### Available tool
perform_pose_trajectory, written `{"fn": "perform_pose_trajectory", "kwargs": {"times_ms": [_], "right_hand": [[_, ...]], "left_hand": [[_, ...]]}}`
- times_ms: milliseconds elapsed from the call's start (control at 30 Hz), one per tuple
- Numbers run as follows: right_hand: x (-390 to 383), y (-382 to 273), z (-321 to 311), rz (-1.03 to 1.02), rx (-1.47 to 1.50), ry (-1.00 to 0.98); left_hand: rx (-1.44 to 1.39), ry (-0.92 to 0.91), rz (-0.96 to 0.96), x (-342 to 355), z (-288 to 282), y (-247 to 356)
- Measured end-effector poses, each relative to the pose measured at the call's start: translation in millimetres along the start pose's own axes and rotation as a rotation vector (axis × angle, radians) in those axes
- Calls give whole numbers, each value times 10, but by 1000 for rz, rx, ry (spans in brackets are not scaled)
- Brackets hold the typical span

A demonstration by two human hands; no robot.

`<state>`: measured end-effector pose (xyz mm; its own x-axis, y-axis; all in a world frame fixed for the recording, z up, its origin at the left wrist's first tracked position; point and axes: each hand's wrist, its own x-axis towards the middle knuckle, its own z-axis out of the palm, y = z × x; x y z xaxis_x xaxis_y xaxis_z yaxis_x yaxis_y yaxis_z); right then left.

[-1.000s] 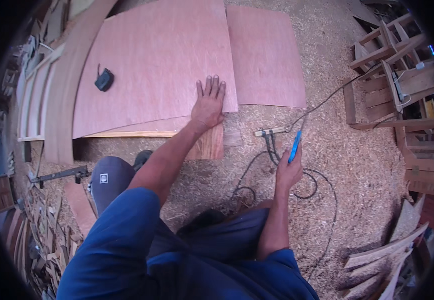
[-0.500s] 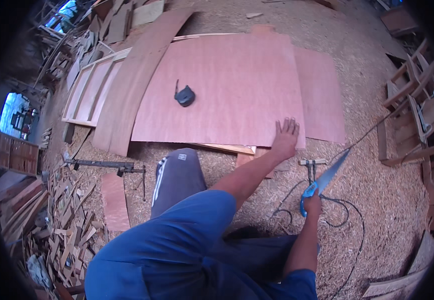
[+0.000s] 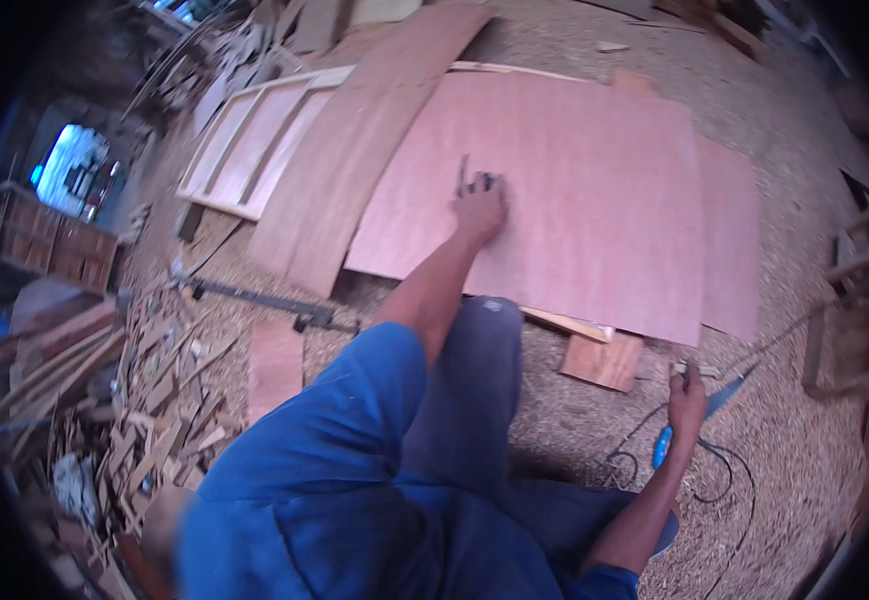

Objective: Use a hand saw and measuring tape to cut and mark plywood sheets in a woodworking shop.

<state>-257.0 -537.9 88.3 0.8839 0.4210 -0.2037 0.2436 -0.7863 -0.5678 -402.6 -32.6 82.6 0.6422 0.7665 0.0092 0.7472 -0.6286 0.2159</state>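
My left hand (image 3: 480, 212) is wrapped over a dark tape measure (image 3: 490, 182) on a large pinkish plywood sheet (image 3: 584, 200). Most of the tape measure is hidden under the fingers. Low on the right, beyond the sheet's near edge, my right hand (image 3: 687, 400) is closed around a small dark thing that I cannot make out. Under and beside that hand lies a handsaw with a blue handle (image 3: 662, 447); its blade (image 3: 724, 395) points to the upper right, partly covered by my hand.
A long brown board (image 3: 354, 150) lies across a framed panel (image 3: 264, 140) at left. A bar clamp (image 3: 254, 294) rests on the shavings. Offcuts (image 3: 174, 400) are heaped at left. Black cord (image 3: 749, 500) loops near the saw; wooden frames (image 3: 844, 335) stand at right.
My left hand has gone from the sheet's near right corner to the tape measure. My right hand has let go of the saw and moved forward beside it. The view has shifted left.
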Motion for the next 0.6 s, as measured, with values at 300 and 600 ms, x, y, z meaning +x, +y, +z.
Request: {"fn": "perform_pose_trajectory", "kwargs": {"times_ms": [300, 600], "right_hand": [[-124, -2373, 515, 55, 991, -288], [-23, -2812, 622, -375, 662, -337]], "left_hand": [[-975, -115, 138, -848, -482, 702], [-2131, -745, -378, -1321, -873, 611]]}}
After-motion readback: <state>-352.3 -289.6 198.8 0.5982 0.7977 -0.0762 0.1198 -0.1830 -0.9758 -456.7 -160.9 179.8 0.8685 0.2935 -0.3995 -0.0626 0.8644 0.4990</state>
